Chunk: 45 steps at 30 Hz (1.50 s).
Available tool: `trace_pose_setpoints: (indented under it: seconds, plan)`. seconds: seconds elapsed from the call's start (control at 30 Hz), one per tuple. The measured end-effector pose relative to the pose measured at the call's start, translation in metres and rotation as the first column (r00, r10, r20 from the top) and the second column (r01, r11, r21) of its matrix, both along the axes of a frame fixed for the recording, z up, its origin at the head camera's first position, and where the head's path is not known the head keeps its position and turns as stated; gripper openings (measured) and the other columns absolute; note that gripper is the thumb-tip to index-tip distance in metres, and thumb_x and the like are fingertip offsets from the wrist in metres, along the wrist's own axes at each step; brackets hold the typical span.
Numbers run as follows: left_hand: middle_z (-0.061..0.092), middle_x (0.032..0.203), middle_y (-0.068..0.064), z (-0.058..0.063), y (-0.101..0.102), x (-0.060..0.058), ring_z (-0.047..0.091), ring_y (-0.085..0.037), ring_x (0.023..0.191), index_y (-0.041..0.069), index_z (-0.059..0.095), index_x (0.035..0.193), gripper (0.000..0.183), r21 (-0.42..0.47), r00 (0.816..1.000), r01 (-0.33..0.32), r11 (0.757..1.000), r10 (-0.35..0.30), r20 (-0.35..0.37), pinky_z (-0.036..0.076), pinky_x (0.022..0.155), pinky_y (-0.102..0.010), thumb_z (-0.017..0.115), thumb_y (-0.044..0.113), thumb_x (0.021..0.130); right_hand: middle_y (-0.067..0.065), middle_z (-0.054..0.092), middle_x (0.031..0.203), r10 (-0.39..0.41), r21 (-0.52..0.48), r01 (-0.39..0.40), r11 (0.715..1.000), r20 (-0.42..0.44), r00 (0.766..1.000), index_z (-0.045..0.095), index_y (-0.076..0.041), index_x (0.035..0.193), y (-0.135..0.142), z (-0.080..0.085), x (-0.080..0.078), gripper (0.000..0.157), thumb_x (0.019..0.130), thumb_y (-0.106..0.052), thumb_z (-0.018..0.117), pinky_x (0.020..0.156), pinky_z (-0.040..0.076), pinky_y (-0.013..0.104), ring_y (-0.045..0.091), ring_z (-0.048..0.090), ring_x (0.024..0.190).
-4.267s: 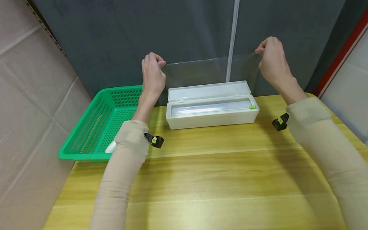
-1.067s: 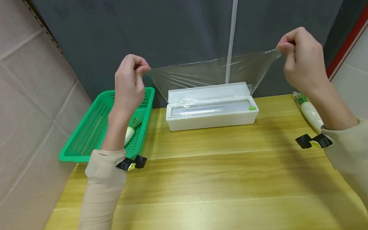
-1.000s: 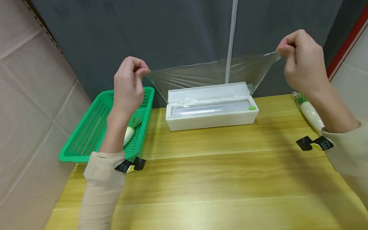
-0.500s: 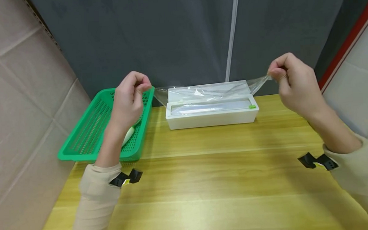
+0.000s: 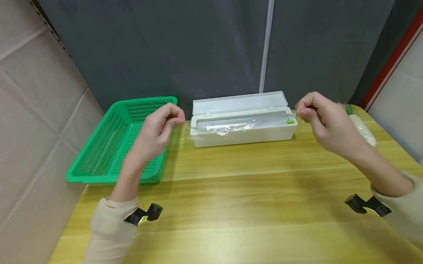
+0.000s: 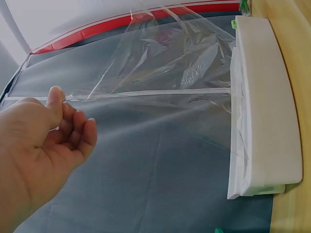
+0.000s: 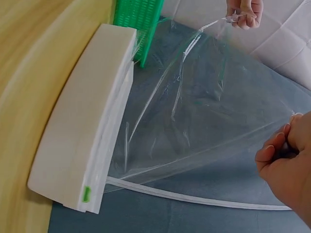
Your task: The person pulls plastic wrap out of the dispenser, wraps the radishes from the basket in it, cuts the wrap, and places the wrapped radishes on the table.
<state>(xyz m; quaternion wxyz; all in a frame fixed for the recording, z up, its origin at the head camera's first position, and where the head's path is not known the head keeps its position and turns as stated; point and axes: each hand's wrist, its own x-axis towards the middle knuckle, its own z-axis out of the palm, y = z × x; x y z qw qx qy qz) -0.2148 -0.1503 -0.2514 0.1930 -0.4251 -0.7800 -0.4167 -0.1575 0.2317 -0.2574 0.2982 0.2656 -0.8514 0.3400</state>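
Note:
My left hand (image 5: pixel 157 131) pinches one corner of a clear sheet of cling film (image 6: pixel 160 63) between thumb and forefinger. At the other side, my right hand (image 5: pixel 328 130) pinches the opposite corner, so the film (image 7: pixel 194 111) spans creased between both hands. It still runs back to a white cling film dispenser box (image 5: pixel 245 137), whose lid (image 5: pixel 238 103) stands raised behind it. Seen from the head, the sheet lies low across the box's opening. A green slider (image 5: pixel 290 121) sits at the box's right end.
A green plastic basket (image 5: pixel 102 179) stands at the left, partly behind the left forearm. Beyond the right hand lies a white radish (image 5: pixel 363 130) with a green top, in shiny wrap. A grey curtain (image 5: pixel 156 43) hangs behind the wooden table (image 5: pixel 230 210).
Both hands have come down and moved closer together, bringing the film from high above the lid to low over the box. The radish inside the basket is now hidden behind the left hand and forearm.

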Motion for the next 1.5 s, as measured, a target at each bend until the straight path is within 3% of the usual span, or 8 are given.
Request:
trace_pose_setpoints:
  seconds: [0.17, 0.4, 0.6, 0.7, 0.87, 1.13, 1.3, 1.5]
  plan:
    - [0.052, 0.086, -0.005, -0.007, -0.002, 0.004, 0.046, -0.017, 0.075, 0.0, 0.054, 0.092, 0.01, -0.11, 0.997, 0.071, 0.991, -0.067, 0.045, 0.041, 0.071, -0.025, 0.054, -0.008, 0.097, 0.0, 0.046, 0.082, 0.056, 0.034, -0.058, 0.998, 0.047, 0.997, 0.055, 0.002, 0.096, 0.007, -0.01, 0.009, 0.004, 0.097, -0.001, 0.054, 0.061, 0.033, 0.018, 0.008, 0.038, 0.067]
    - [0.052, 0.086, -0.002, -0.017, -0.01, 0.012, 0.045, -0.017, 0.074, 0.002, 0.054, 0.091, 0.013, -0.168, 0.974, 0.147, 0.975, -0.113, 0.198, 0.044, 0.072, -0.025, 0.053, -0.008, 0.099, -0.002, 0.048, 0.084, 0.219, 0.019, -0.221, 0.975, 0.08, 0.972, 0.055, -0.001, 0.091, 0.018, -0.028, 0.017, 0.013, 0.1, -0.01, 0.052, 0.065, 0.036, 0.018, 0.009, 0.044, 0.072]
    - [0.053, 0.085, -0.002, -0.029, -0.017, 0.018, 0.048, -0.019, 0.075, 0.006, 0.055, 0.092, 0.015, -0.244, 0.935, 0.224, 0.944, -0.137, 0.327, 0.044, 0.07, -0.028, 0.054, -0.006, 0.1, -0.005, 0.051, 0.085, 0.323, 0.021, -0.327, 0.945, 0.115, 0.939, 0.056, -0.007, 0.092, 0.028, -0.047, 0.023, 0.011, 0.101, -0.013, 0.052, 0.064, 0.038, 0.018, 0.006, 0.046, 0.073]
    - [0.054, 0.086, -0.001, -0.036, -0.017, 0.02, 0.051, -0.016, 0.079, 0.008, 0.056, 0.093, 0.014, -0.297, 0.909, 0.274, 0.915, -0.145, 0.39, 0.045, 0.071, -0.029, 0.055, -0.003, 0.101, -0.006, 0.051, 0.086, 0.364, 0.041, -0.374, 0.926, 0.158, 0.918, 0.056, -0.01, 0.095, 0.03, -0.056, 0.027, 0.007, 0.101, -0.008, 0.054, 0.063, 0.039, 0.018, 0.006, 0.047, 0.073]
    - [0.052, 0.085, 0.001, -0.048, -0.014, 0.023, 0.05, -0.014, 0.079, 0.011, 0.054, 0.091, 0.013, -0.364, 0.869, 0.355, 0.861, -0.161, 0.467, 0.043, 0.071, -0.029, 0.054, 0.004, 0.103, -0.01, 0.052, 0.087, 0.419, 0.089, -0.452, 0.888, 0.249, 0.873, 0.056, -0.014, 0.098, 0.031, -0.067, 0.033, 0.015, 0.099, 0.0, 0.056, 0.062, 0.04, 0.019, 0.004, 0.049, 0.074]
    - [0.055, 0.085, -0.005, -0.067, -0.014, 0.03, 0.053, -0.018, 0.08, 0.009, 0.056, 0.09, 0.013, -0.398, 0.809, 0.439, 0.806, -0.163, 0.564, 0.046, 0.073, -0.028, 0.054, 0.008, 0.103, -0.013, 0.051, 0.084, 0.424, 0.133, -0.493, 0.86, 0.354, 0.834, 0.055, -0.021, 0.097, 0.031, -0.088, 0.036, 0.025, 0.094, 0.003, 0.062, 0.06, 0.041, 0.02, 0.003, 0.049, 0.072]
    - [0.054, 0.083, 0.0, -0.077, -0.016, 0.033, 0.051, -0.011, 0.079, 0.011, 0.056, 0.088, 0.015, -0.42, 0.805, 0.443, 0.792, -0.144, 0.576, 0.046, 0.072, -0.027, 0.056, 0.007, 0.103, -0.011, 0.051, 0.082, 0.408, 0.135, -0.496, 0.858, 0.409, 0.816, 0.055, -0.021, 0.095, 0.024, -0.094, 0.036, 0.027, 0.094, 0.005, 0.062, 0.06, 0.042, 0.02, 0.0, 0.047, 0.074]
    - [0.053, 0.081, 0.0, -0.085, -0.019, 0.033, 0.051, -0.015, 0.077, 0.012, 0.056, 0.088, 0.015, -0.431, 0.799, 0.448, 0.783, -0.135, 0.585, 0.045, 0.071, -0.026, 0.056, 0.008, 0.102, -0.013, 0.05, 0.082, 0.392, 0.122, -0.502, 0.856, 0.479, 0.785, 0.055, -0.017, 0.093, 0.01, -0.097, 0.032, 0.02, 0.098, 0.002, 0.059, 0.061, 0.043, 0.021, 0.005, 0.049, 0.073]
